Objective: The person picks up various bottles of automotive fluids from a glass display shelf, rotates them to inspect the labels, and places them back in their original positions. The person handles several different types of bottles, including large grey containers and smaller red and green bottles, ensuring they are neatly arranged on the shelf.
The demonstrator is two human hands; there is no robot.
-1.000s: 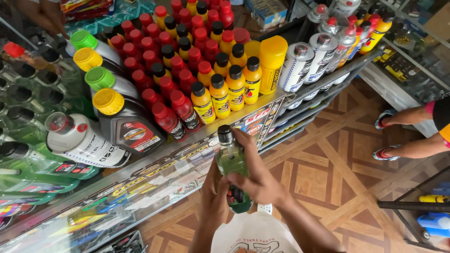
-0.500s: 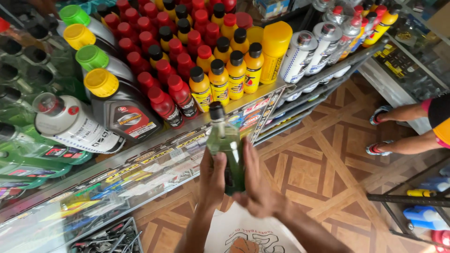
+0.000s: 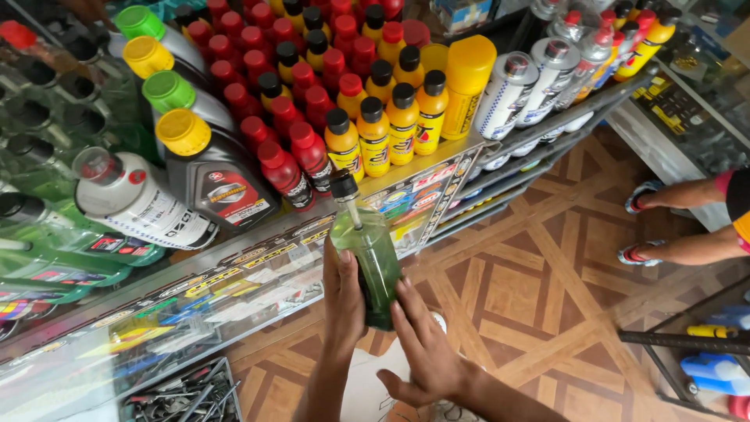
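Observation:
A clear bottle of green liquid (image 3: 373, 254) with a black cap is held upright in front of a glass counter. My left hand (image 3: 344, 301) wraps its left side and grips it. My right hand (image 3: 426, 352) presses flat against its lower right side, fingers spread. The bottle's cap is level with the counter's front edge (image 3: 258, 234), just below the rows of small bottles.
On the counter stand rows of red bottles (image 3: 269, 117), yellow bottles (image 3: 391, 125), grey oil jugs (image 3: 211, 176), a white jug (image 3: 133, 199) and silver cans (image 3: 523, 82). Green bottles (image 3: 47, 258) lie at left. Another person's legs and sandals (image 3: 664, 223) stand at right on the patterned tile floor (image 3: 531, 289).
Both hands have lifted the green bottle up and slightly forward toward the counter edge. The view has tilted a little to the right.

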